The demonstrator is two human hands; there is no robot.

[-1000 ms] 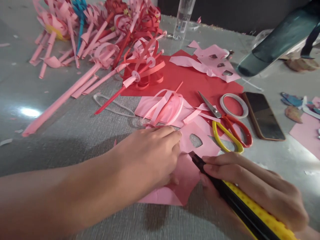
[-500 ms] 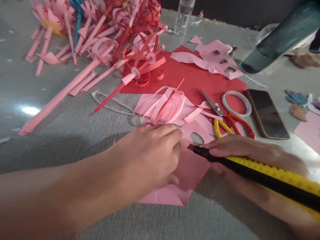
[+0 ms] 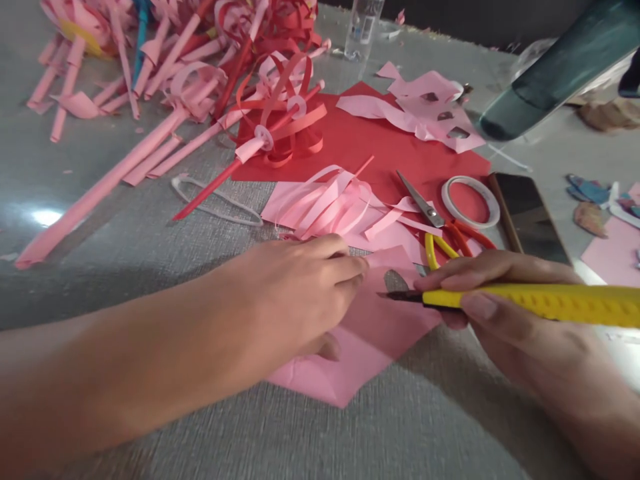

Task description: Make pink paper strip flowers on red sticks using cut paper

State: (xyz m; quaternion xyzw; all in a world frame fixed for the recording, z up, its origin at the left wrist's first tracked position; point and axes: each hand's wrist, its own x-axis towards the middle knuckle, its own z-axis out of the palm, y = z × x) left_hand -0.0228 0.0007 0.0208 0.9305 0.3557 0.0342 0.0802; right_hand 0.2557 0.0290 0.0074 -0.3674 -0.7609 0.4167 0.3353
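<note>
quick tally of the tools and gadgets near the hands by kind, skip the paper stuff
craft knife: 1, in the right hand
scissors: 1
tape roll: 1
phone: 1
plastic bottle: 1
total: 5
The left hand presses on the pink sheet.
</note>
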